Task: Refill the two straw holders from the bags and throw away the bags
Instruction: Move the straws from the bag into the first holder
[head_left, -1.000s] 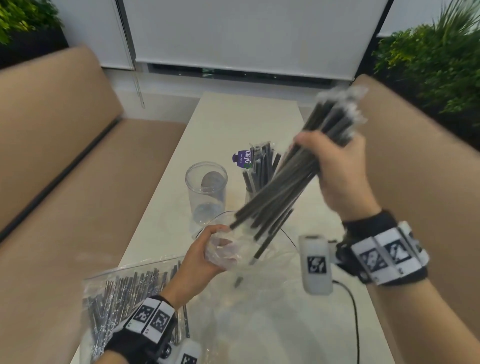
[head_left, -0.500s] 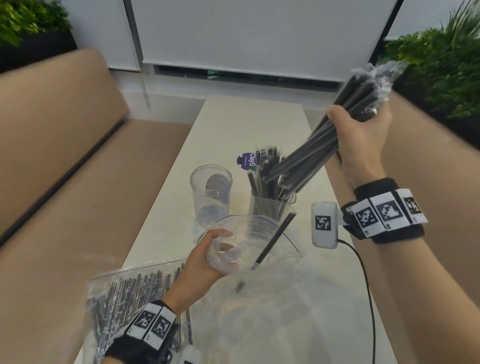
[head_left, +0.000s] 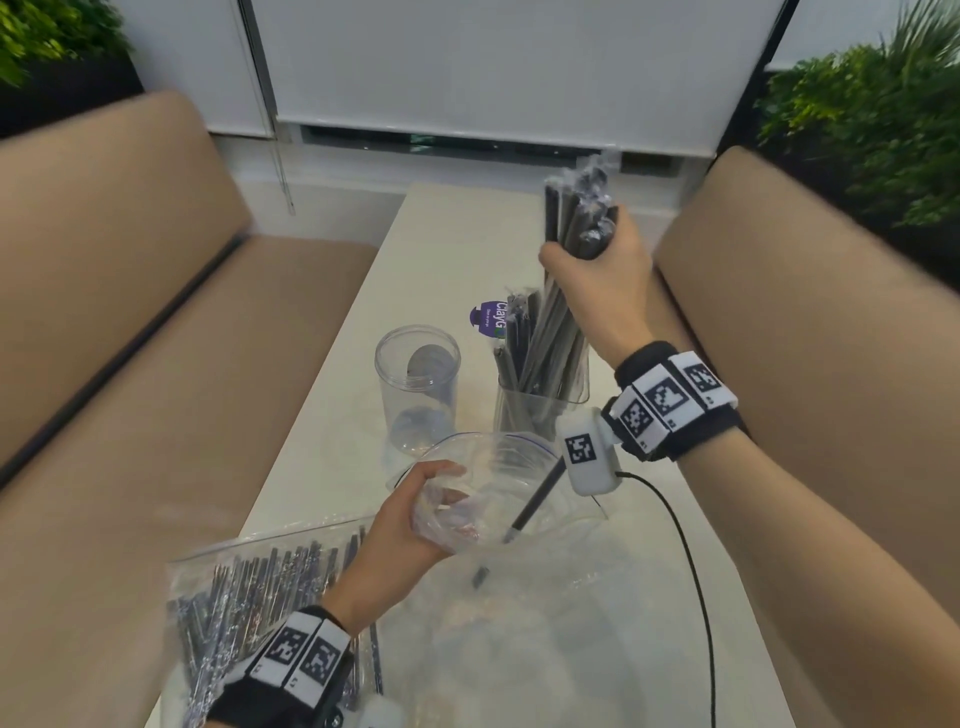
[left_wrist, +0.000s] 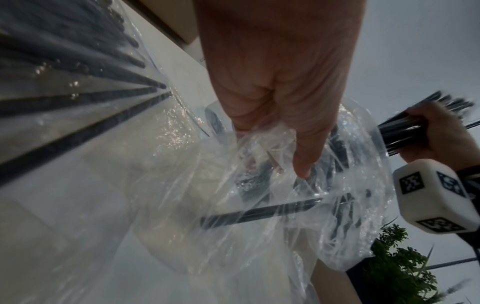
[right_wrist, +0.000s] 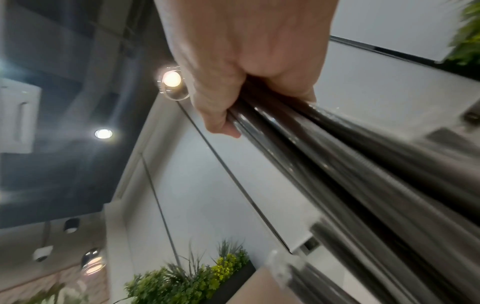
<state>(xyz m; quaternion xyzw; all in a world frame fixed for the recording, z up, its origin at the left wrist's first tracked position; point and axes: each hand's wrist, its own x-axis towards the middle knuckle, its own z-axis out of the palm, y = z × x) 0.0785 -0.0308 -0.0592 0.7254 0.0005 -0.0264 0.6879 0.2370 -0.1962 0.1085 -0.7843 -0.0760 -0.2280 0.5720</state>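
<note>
Over the far-right holder (head_left: 540, 410), your right hand (head_left: 597, 270) is wrapped tight round a bundle of black straws (head_left: 558, 312), now tipped near upright w/ the lower ends entering the cup among straws already standing there. A sec ago that bundle slanted across the table (head_left: 322, 467), ends clear of the rim; half a sec ago it was swinging over. Judged from that, holder no. 1 is about to be topped up, release not yet made.

Your left hand (head_left: 410, 525) pinches the mouth of the near-empty clear bag (head_left: 519, 519), held open much as it was a sec ago. One stray straw (head_left: 535, 499) leans inside it, so that bag isn't ready for the bin.

Left of the filling cup, well apart from your hands, the 2nd holder (head_left: 417, 387) stands w/ no straws. Near left, the full bag (head_left: 249, 603) lies flat under your left wrist, part over the table's near-left edge.

Room: table is narrow, tan benches (head_left: 130, 364) tight on both sides, so a knocked cup has little margin. Wrist cable (head_left: 691, 571) trails down the right side, near the open bag. Far end of the table past the purple tag (head_left: 488, 318) looks free.
</note>
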